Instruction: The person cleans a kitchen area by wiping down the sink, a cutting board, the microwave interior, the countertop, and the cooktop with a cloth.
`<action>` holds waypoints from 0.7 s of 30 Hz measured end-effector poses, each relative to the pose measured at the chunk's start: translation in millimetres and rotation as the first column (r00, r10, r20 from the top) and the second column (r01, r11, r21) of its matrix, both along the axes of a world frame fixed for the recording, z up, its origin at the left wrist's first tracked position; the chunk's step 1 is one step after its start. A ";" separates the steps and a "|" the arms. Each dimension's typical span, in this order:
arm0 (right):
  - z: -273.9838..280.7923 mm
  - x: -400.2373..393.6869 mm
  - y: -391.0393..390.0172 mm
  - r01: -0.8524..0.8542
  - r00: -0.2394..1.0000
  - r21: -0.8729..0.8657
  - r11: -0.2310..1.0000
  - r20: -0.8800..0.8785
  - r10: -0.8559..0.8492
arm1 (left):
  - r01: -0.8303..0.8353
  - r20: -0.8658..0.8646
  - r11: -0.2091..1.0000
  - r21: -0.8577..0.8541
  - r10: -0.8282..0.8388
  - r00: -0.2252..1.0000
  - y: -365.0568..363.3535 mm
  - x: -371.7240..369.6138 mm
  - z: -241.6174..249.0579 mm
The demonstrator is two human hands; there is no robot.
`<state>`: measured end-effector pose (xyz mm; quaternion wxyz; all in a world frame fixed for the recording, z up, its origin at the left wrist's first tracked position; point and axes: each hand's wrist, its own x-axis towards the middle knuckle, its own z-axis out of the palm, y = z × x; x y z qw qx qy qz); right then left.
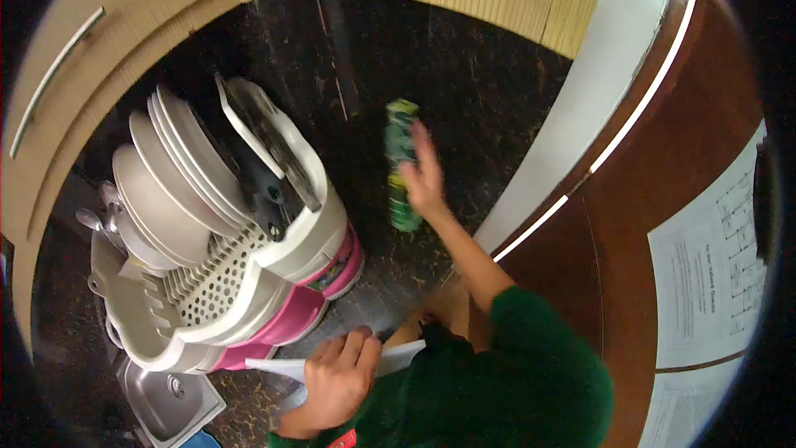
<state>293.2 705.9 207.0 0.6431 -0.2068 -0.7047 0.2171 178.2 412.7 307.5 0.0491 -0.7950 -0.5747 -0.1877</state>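
My left hand (342,377) is closed around a flat white object (402,358), seen edge-on low in the view, in front of the dish rack. On the right, my right hand (424,174), slightly blurred, touches the side of a green cylindrical container (400,166) with yellow parts. Its fingers are stretched along the container, which is by the dark marbled surface. The white and pink dish rack (215,282) is to the left, holding several white plates (178,174), a dark pan-like item (269,137) and spoons (108,211).
A steel sink (170,394) lies at the bottom left, beside the rack. Wooden cabinets (149,0) run along the top and left. A pale wall edge (572,99) and a brown door (613,224) with printed sheets (705,257) stand on the right.
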 end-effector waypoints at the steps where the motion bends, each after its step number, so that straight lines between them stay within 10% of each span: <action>1: 15.6 -29.7 20.3 -0.037 0.996 0.087 0.996 0.078 0.030 | -0.025 0.009 1.000 -0.008 0.025 1.000 -1.0 -1.4 -2.4; 6: 46.2 -105.6 101.9 0.116 0.953 0.645 0.756 0.142 -0.267 | -0.216 0.076 0.976 -0.005 0.216 0.973 4.9 -9.3 -4.1; 9: 88.6 -77.9 160.8 0.241 0.926 0.682 0.690 0.051 -0.373 | -0.330 0.046 0.943 -0.036 0.331 0.942 9.0 -12.1 -5.0; 13: 72.3 -54.3 187.4 0.485 0.875 0.278 0.829 -0.150 -0.461 | -0.370 0.069 0.927 -0.064 0.375 0.925 7.4 -16.2 -11.9; 17: -143.7 -56.0 196.4 0.516 0.845 -0.071 0.854 -0.126 -0.520 | -0.373 0.079 0.926 -0.064 0.377 0.923 -2.0 -19.0 -12.7; 21: -208.0 -101.0 151.8 0.173 0.804 -0.867 0.466 -0.149 -0.575 | -0.335 0.105 0.939 -0.075 0.342 0.934 -5.9 -24.1 -18.0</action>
